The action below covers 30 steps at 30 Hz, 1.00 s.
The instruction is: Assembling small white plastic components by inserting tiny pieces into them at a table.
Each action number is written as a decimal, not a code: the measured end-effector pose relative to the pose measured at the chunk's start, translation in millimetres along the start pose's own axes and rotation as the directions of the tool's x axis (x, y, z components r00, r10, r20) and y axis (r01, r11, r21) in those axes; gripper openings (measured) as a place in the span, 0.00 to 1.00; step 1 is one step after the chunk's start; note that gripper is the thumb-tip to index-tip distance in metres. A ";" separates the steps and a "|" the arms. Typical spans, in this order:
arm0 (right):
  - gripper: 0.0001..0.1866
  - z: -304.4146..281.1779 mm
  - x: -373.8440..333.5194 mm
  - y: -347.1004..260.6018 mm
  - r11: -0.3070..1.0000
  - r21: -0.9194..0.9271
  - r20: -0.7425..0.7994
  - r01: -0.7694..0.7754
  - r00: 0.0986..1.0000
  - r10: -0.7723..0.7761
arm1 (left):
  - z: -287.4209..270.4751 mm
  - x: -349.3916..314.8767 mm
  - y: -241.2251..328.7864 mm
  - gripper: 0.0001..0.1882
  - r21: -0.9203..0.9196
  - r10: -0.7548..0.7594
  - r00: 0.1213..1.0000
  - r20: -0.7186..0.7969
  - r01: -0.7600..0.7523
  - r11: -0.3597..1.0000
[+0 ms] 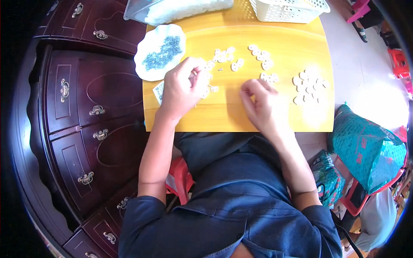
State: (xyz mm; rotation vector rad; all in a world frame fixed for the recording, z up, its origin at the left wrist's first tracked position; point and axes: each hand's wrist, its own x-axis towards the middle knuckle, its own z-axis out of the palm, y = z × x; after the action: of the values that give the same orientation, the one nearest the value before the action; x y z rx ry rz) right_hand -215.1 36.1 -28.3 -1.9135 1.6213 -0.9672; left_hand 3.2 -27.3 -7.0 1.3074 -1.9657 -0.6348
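My left hand [184, 86] hovers over the left part of the yellow table [223, 116], thumb and fingers pinched together; whatever sits between them is too small to make out. Small pale round pieces with holes [223, 56] lie in clusters just beyond it, a few partly hidden by its fingers. Closer to the table's front edge, my right hand [263, 101] is curled with its fingertips drawn in, and their contents are hidden. Another cluster of pale pieces [267, 78] lies by its knuckles. A tiny metal piece [220, 69] rests between the clusters.
A white scalloped dish [142, 64] of small dark metal pieces stands at left. Pale discs [309, 87] are heaped at right. A clear tub [137, 12] and a white basket [290, 15] stand at the back. Dark drawers [99, 86] flank the left; teal bags [365, 144] the right.
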 end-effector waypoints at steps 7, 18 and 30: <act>0.07 48.1 24.2 -13.3 0.993 -0.025 0.091 0.116 0.989 -0.113 | -8.7 -40.1 -4.8 0.04 -0.326 -0.242 0.969 -0.039 0.217 0.920; 0.04 68.4 24.3 -9.7 0.986 -0.118 0.107 0.118 0.989 -0.105 | -16.2 -64.6 -24.7 0.03 -0.416 -0.305 0.952 -0.005 0.275 0.867; 0.05 70.6 28.3 -14.3 0.984 -0.112 0.118 0.138 0.985 -0.125 | -12.6 -68.1 -37.2 0.04 -0.460 -0.328 0.944 -0.024 0.281 0.842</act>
State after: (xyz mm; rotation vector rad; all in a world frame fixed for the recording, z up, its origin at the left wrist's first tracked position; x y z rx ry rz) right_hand -150.9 4.5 -57.8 -2.1388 1.5374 -0.8143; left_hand 52.7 21.6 -43.8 1.3274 -1.4147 -1.0853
